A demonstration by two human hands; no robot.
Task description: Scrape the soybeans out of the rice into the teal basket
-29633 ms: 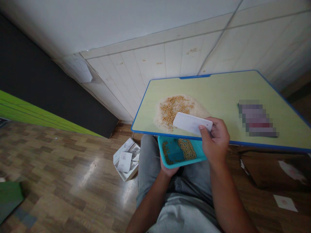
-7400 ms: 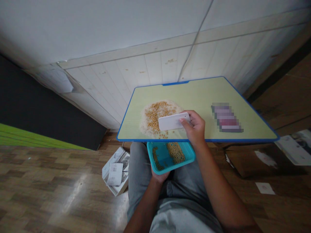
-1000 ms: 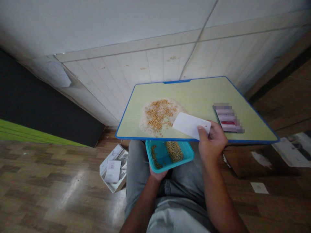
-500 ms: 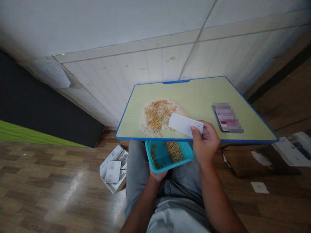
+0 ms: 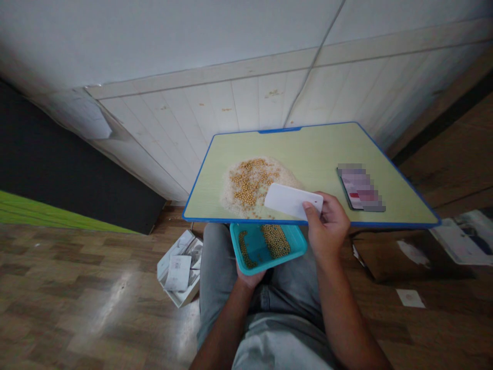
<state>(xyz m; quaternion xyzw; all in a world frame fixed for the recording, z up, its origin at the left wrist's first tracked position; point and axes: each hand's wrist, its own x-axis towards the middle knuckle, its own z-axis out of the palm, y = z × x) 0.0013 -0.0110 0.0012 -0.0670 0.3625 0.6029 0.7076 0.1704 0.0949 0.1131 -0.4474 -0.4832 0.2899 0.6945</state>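
Note:
My right hand pinches a white rectangular card with a small hole near one end, thumb on top. The card's far end is over the edge of a heap of pale, rice-like grains. Round golden beads or beans lie mixed through that heap on the yellow-green table. Below the table's front edge, my left hand supports a teal plastic tray from underneath, its fingers mostly hidden. Inside the tray, similar round golden pieces gather at the right and along the left side.
A phone, partly pixelated, lies on the table's right side. On the wooden floor, a white box with papers stands left of my legs. A brown cardboard box and a small white card are at the right. A panelled wall rises behind the table.
The white card in my right hand has tilted slightly, its far end shifting a little left and toward me. The tray and heap look the same.

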